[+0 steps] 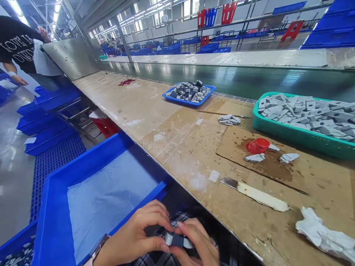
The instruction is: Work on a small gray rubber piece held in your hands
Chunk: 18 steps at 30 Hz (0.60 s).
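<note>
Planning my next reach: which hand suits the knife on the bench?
Probably the right hand: it is nearer the bench and the knife, while the left hand sits by the blue bin, farther off.

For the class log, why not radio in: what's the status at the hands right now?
Left hand and right hand pinching a grey block with pale ends. Blue crate alongside. Nothing in the way.

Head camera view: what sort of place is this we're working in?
Probably a factory production floor: a long green conveyor belt runs beside a cardboard-covered workbench, blue plastic crates stand alongside, and a teal basket holds heaped grey parts.
</note>
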### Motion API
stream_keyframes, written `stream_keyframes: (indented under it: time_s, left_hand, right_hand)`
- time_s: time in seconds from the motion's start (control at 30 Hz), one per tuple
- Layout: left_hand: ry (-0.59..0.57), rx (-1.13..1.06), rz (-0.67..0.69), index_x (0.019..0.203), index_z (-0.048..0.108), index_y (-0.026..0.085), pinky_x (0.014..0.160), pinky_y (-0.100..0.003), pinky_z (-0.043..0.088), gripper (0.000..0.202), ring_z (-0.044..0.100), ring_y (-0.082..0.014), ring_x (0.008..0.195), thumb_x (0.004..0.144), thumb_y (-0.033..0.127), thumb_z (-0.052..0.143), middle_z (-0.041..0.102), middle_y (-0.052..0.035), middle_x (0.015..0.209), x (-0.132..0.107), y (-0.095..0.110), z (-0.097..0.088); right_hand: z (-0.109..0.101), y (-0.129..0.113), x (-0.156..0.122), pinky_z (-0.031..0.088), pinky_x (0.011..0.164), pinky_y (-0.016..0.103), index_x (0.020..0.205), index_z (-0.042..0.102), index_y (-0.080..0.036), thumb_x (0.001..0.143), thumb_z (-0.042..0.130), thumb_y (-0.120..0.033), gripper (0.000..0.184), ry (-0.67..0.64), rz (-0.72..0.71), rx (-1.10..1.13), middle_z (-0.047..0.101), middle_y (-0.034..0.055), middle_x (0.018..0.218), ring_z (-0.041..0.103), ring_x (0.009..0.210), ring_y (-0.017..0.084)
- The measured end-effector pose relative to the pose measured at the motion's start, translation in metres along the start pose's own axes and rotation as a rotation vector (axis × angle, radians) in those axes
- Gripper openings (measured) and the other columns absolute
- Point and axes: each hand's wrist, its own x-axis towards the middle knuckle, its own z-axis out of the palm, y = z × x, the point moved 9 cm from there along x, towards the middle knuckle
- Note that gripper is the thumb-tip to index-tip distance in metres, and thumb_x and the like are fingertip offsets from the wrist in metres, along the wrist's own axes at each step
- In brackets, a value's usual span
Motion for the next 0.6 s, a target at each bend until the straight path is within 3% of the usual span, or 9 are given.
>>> stream_keyframes:
  time_s: [0.13,0.3,0.37,0.5,0.6]
  left_hand:
    - [0.097,-0.022,-0.083,0.092,0.075,0.021,0.087,-0.037,0.051,0.032,0.063,-0.0254,0.094,0.079,0.05,0.08,0.072,-0.0068,0.085,-0.005,-0.017,-0.016]
    - [0.295,-0.037,-0.234,0.094,0.074,0.019,0.085,-0.038,0.053,0.043,0.064,-0.0286,0.096,0.077,0.059,0.077,0.071,-0.0076,0.084,-0.018,-0.054,-0.054]
    - [0.364,-0.04,-0.295,0.094,0.073,0.019,0.084,-0.037,0.053,0.044,0.064,-0.0291,0.096,0.077,0.059,0.077,0.071,-0.0073,0.085,-0.025,-0.066,-0.07]
    - [0.512,-0.041,-0.401,0.094,0.071,0.018,0.086,-0.037,0.053,0.042,0.065,-0.0284,0.096,0.078,0.056,0.078,0.071,-0.0069,0.088,-0.035,-0.085,-0.11]
    - [0.635,-0.043,-0.472,0.102,0.068,0.016,0.091,-0.039,0.053,0.035,0.064,-0.0241,0.097,0.087,0.048,0.071,0.069,-0.0063,0.097,-0.034,-0.106,-0.149]
  right_hand:
    - [0.003,-0.002,0.002,0.056,0.071,0.024,0.121,0.057,-0.014,0.095,0.067,-0.024,0.029,-0.046,0.025,0.026,0.065,0.0046,0.086,0.059,0.079,0.015]
    - [0.006,0.004,-0.001,0.055,0.07,0.022,0.118,0.058,-0.017,0.092,0.072,-0.03,0.032,-0.084,0.066,0.029,0.065,0.0015,0.083,0.06,0.076,0.013]
    - [0.005,0.007,-0.006,0.054,0.072,0.02,0.119,0.059,-0.02,0.09,0.073,-0.04,0.039,-0.048,0.077,0.012,0.065,0.0001,0.084,0.061,0.076,0.013]
    - [0.003,0.022,-0.014,0.053,0.075,0.023,0.128,0.058,-0.026,0.087,0.058,-0.068,0.059,0.038,0.218,-0.036,0.063,0.0032,0.101,0.061,0.075,0.013]
    - [0.004,0.038,-0.021,0.052,0.074,0.024,0.127,0.059,-0.03,0.096,0.052,-0.062,0.045,0.067,0.36,-0.046,0.061,0.0024,0.105,0.06,0.074,0.013]
